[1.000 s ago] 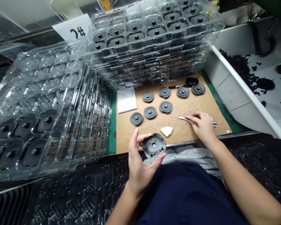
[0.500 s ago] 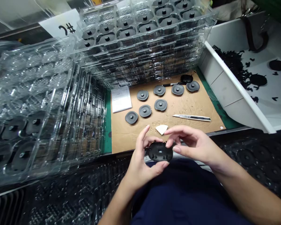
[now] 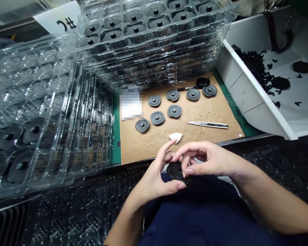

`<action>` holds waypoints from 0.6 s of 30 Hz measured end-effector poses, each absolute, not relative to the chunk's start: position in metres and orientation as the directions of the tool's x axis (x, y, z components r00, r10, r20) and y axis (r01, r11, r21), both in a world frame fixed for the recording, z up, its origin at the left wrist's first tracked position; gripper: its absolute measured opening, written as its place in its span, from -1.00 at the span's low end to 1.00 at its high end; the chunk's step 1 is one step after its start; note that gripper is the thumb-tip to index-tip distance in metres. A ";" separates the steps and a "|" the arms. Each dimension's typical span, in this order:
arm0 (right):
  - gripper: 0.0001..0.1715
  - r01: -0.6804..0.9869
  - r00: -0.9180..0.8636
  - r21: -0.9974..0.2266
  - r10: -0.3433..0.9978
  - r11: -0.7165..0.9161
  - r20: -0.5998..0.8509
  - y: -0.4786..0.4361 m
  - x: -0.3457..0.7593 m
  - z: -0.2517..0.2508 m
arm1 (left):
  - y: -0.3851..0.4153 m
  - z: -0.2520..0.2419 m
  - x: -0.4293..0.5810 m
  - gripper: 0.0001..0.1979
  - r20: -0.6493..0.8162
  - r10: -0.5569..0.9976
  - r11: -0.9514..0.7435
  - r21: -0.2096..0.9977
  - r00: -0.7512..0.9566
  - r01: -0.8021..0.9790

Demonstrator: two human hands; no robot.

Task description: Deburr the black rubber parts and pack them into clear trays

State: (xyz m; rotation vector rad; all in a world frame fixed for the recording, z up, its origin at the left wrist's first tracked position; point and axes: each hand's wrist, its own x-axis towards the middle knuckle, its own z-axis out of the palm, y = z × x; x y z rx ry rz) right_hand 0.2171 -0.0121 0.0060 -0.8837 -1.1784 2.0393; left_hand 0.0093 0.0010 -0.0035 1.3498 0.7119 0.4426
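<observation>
Low over the table's front edge, my left hand (image 3: 154, 177) grips a black oval plastic part (image 3: 173, 171) between thumb and fingers. My right hand (image 3: 210, 159) reaches over the part's right side, thumb and fingertips pressed together against it. Whatever is pinched there is hidden by the fingers. Just beyond my left fingertips lies a white wedge-shaped piece (image 3: 176, 136) on the cardboard sheet (image 3: 136, 147). A utility knife (image 3: 207, 125) rests farther right on the cardboard. Several grey rounded discs with centre posts, such as one grey disc (image 3: 157, 118), lie in rows behind it.
Stacked clear plastic trays (image 3: 154, 51) with grey discs stand at the back, and more tray stacks (image 3: 92, 130) at the left. A white bin (image 3: 261, 95) on the right holds loose black pieces. A pen (image 3: 186, 89) and a dark part (image 3: 203, 82) lie at the cardboard's far edge.
My right hand has moved farther over the black part, its thumb and fingers closing together and covering more of the part. The whole view has shifted slightly.
</observation>
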 end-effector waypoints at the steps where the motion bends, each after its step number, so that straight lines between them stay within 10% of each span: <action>1: -0.65 -0.181 -0.598 -0.884 0.762 -0.432 -0.249 -0.012 0.217 0.006 | 0.001 -0.003 0.009 -0.10 -0.213 0.658 0.192 0.975 0.722 0.113; 18: -0.76 -0.208 -0.423 -0.870 0.843 -0.447 -0.332 -0.033 0.217 -0.004 | -0.002 -0.005 0.007 -0.05 -0.203 0.640 0.095 0.978 0.741 0.186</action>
